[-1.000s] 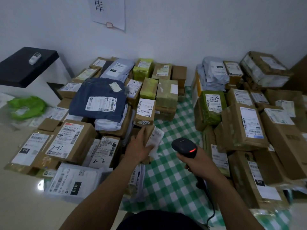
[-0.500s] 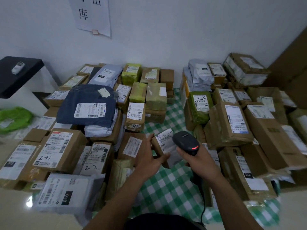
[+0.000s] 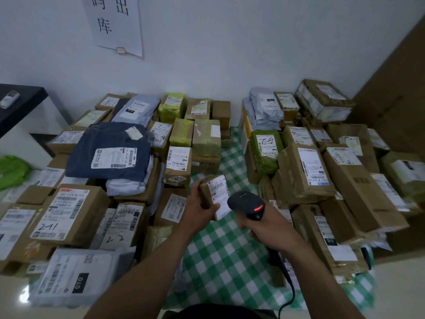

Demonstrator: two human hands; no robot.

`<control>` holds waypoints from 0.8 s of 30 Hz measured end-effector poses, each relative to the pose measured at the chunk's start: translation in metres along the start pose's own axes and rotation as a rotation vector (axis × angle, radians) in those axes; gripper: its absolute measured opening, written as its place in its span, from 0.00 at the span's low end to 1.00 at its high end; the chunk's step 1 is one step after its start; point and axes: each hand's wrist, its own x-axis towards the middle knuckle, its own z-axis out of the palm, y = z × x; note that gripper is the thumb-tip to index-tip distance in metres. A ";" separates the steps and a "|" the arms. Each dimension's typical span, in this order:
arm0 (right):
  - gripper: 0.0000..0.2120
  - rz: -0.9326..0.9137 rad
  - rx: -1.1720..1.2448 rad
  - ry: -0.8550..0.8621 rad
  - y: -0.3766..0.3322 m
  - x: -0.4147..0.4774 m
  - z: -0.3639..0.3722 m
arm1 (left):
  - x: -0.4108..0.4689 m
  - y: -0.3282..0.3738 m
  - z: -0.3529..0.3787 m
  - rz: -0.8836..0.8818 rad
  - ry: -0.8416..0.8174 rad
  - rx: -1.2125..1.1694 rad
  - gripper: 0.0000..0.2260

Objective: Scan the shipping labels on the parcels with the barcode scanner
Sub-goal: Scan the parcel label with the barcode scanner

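Above cloth centre: small brown parcel (image 3: pixel 207 192) held up over the bare strip of the green-checked cloth (image 3: pixel 220 261), between the left heap (image 3: pixel 66 212) and the right heap (image 3: pixel 303 171).
Left hand (image 3: pixel 196 204): fingers and thumb wrapped round the parcel's left side and lower edge, thumb tip on the lower part of the label.
Label (image 3: pixel 219 189): white, faces up and right toward the scanner. Barcode near its top, lower end curls off the box.
Right hand (image 3: pixel 264 229): closed round the scanner grip. Trigger finger hidden, can't tell if pressed.
Scanner (image 3: pixel 247 204): black head just beside the label's lower right, red lamp lit. Cable (image 3: pixel 289 286) drops to the cloth's near edge.
Step, my read: aiming, scan not confirmed.
Risk 1: head very close and offset, so the beam may hit the code at a slant or miss it. No read.
Risk 2: thumb or curled label end covers part of a code.
Risk 3: many face-up labels on both heaps, so stray aim logs the wrong parcel.
Risk 4: cable snags the near-right boxes.
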 end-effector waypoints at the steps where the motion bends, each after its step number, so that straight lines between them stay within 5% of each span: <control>1: 0.15 -0.003 -0.003 -0.006 0.000 0.000 0.000 | -0.001 0.000 0.000 -0.001 0.001 0.004 0.41; 24: 0.16 0.048 0.012 0.004 -0.004 -0.006 -0.007 | 0.004 -0.012 0.009 -0.019 -0.002 0.044 0.48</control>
